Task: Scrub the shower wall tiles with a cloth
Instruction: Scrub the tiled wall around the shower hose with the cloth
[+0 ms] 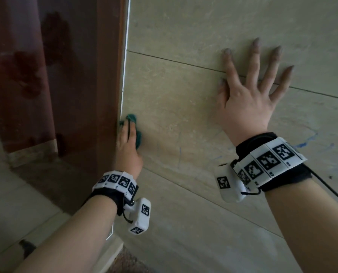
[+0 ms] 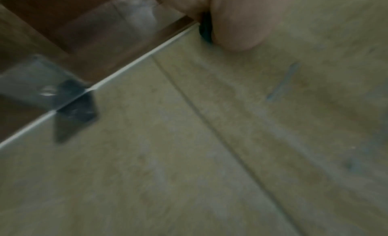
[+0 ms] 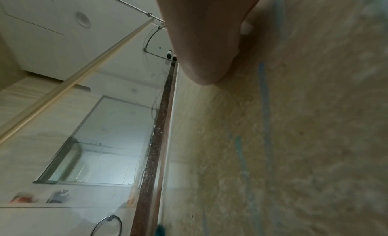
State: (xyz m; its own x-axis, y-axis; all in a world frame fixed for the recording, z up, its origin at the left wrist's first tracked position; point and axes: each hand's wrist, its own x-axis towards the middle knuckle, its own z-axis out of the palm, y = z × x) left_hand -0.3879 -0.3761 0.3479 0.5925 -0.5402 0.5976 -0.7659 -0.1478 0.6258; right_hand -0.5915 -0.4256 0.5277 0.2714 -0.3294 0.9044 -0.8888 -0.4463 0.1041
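A green cloth (image 1: 138, 139) is bunched against the beige wall tiles (image 1: 183, 95), close to the wall's left edge. My left hand (image 1: 127, 146) holds it there, fingers laid over it, with cloth bulging out at the fingertips and on the thumb side. In the left wrist view only a dark sliver of the cloth (image 2: 204, 30) shows under the palm (image 2: 237, 23). My right hand (image 1: 246, 107) lies flat on the wall higher up to the right, fingers spread across a grout line and holding nothing. The right wrist view has its palm (image 3: 201, 40) against the tile.
Blue streaks (image 1: 309, 137) mark the tile below the right wrist, and fainter ones (image 1: 179, 152) sit right of the cloth. A brown speckled frame (image 1: 109, 75) and a glass panel (image 3: 100, 156) bound the wall on the left. A towel ring (image 3: 107, 224) hangs beyond the glass.
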